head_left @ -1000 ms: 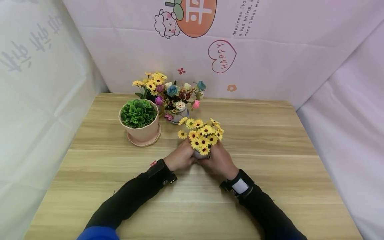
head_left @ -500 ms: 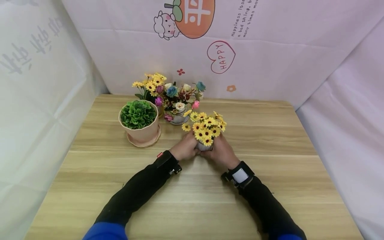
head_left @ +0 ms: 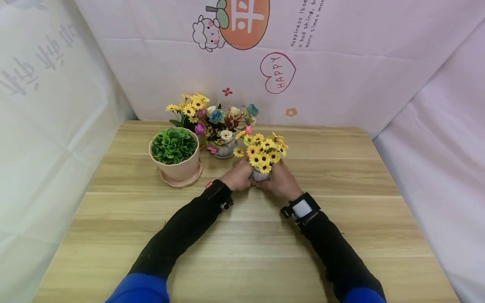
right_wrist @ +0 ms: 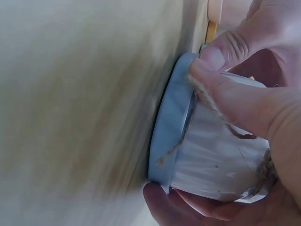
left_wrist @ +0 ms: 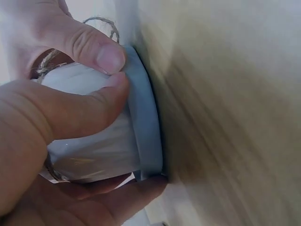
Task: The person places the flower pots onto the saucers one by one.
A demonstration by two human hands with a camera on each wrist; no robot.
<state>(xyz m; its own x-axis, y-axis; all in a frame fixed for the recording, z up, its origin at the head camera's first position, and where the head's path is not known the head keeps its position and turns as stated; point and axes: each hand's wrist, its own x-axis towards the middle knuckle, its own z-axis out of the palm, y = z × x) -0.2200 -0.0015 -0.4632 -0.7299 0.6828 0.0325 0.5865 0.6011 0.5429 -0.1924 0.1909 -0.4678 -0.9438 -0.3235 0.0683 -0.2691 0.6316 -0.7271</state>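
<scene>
A small grey-white flowerpot (head_left: 261, 175) holds yellow daisy-like flowers (head_left: 261, 152) and stands upright near the middle of the table. My left hand (head_left: 239, 174) grips it from the left, and my right hand (head_left: 283, 180) grips it from the right. Both thumbs lie side by side low on the pot's near wall, as the left wrist view shows. Fingers curl round the sides to the blue-grey saucer (left_wrist: 146, 117) under the pot. That saucer sits against or just over the wood; I cannot tell which. Twine (right_wrist: 214, 107) dangles from the pot in the right wrist view.
Left of the hands stands a pink pot (head_left: 178, 168) of green leaves on its saucer. Behind it are more yellow flowers (head_left: 193, 105). A grey pot (head_left: 226, 149) of mixed roses stands close behind my left hand. White printed cloth (head_left: 333, 84) hangs behind the table (head_left: 242, 252).
Both hands have moved the yellow-flower pot away from me and slightly right across the table, closer to the rose pot's row. The grip stays the same.
</scene>
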